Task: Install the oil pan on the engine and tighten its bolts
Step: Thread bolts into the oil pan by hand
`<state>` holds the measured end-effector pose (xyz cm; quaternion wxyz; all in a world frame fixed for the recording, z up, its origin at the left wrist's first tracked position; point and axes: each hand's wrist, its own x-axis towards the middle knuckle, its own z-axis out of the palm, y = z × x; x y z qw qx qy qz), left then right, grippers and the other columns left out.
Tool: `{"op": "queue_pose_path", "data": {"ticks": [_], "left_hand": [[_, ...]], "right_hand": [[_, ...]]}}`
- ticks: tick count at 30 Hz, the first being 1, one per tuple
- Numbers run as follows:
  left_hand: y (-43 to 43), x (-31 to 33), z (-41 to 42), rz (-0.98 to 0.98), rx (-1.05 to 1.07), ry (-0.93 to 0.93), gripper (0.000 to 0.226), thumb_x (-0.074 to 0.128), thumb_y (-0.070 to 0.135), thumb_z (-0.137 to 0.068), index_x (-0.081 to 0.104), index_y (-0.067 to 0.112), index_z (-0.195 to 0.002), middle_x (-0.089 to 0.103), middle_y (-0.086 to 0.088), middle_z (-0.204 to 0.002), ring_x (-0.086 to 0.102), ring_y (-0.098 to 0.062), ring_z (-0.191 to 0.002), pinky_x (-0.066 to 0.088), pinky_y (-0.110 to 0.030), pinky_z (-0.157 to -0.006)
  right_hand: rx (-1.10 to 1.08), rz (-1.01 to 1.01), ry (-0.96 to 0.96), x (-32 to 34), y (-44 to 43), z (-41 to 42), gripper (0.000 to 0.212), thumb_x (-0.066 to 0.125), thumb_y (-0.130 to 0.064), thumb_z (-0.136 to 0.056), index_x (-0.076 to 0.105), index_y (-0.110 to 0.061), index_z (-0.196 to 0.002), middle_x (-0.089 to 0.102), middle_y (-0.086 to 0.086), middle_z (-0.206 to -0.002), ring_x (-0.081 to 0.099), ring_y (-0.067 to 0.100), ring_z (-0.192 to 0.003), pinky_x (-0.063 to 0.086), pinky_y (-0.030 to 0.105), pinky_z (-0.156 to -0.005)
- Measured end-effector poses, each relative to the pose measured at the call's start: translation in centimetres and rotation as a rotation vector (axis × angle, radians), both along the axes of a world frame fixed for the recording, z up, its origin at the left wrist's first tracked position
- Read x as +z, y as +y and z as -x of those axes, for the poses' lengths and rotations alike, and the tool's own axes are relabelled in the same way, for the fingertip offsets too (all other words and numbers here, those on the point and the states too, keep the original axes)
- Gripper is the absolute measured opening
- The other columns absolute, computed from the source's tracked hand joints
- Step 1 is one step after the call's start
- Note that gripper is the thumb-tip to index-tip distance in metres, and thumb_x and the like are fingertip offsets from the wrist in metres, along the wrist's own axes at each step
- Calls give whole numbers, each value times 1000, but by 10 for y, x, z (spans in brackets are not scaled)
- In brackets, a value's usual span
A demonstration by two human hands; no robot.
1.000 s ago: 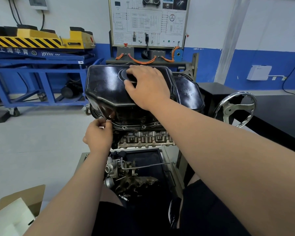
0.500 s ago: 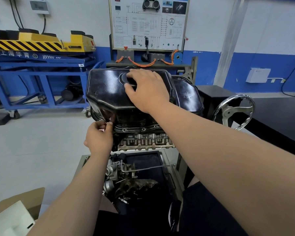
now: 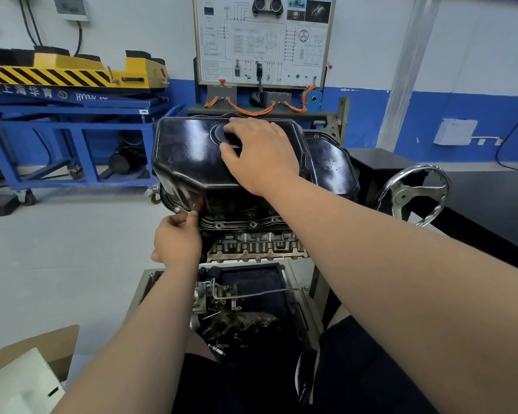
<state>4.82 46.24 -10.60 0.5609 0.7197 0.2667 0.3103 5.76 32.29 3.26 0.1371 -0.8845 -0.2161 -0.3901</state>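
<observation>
The pan (image 3: 192, 156) sits sump-up on top of the engine (image 3: 251, 246), its flange (image 3: 237, 224) lying on the block. The right hand (image 3: 260, 153) rests flat on the pan's top, fingers spread and relaxed, pressing it down and gripping nothing. The left hand (image 3: 177, 240) is curled at the flange's near-left corner, its fingers (image 3: 193, 214) pinching a small bolt (image 3: 189, 213), apparently starting it by hand. Several holes (image 3: 253, 224) along the near flange look empty, so I judge the task early: pan placed, most bolts to fit, all tightening to come. A handwheel (image 3: 413, 195) stands to the right, and a blue lift (image 3: 72, 115) stands well behind.
</observation>
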Motion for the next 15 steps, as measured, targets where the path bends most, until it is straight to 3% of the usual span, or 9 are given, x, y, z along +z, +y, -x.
{"op": "queue_pose_path", "data": {"ticks": [6, 10, 13, 15], "left_hand": [[3, 0, -2, -156, -5, -16, 11, 58, 30, -89, 58, 22, -83, 54, 12, -67, 56, -21, -82, 23, -35, -83], [3, -6, 0, -392, 21, -35, 17, 52, 22, -90, 68, 19, -98, 66, -1, -95, 58, -25, -99, 26, -39, -89], [1, -6, 1, -369, 25, -37, 21, 53, 28, -91, 68, 19, -104, 65, -2, -104, 57, -27, -102, 26, -40, -92], [0, -5, 2, -312, 25, -31, 19, 56, 34, -89, 66, 21, -98, 65, 2, -97, 58, -26, -98, 25, -38, -88]], "right_hand": [[4, -3, 1, 0, 0, 0, 38, 44, -44, -89, 57, -27, -121, 55, -8, -130, 44, 15, -125, 23, 38, -110], [4, -1, -1, 1, 0, 1, 38, 44, -44, -89, 57, -26, -121, 56, -8, -130, 45, 15, -124, 24, 38, -110], [5, 4, -6, 0, 0, 1, 40, 44, -44, -90, 56, -26, -123, 55, -8, -130, 45, 15, -125, 25, 39, -111], [3, 6, -8, 1, 0, 1, 40, 43, -44, -90, 55, -26, -124, 55, -8, -131, 44, 14, -125, 25, 38, -111]]}}
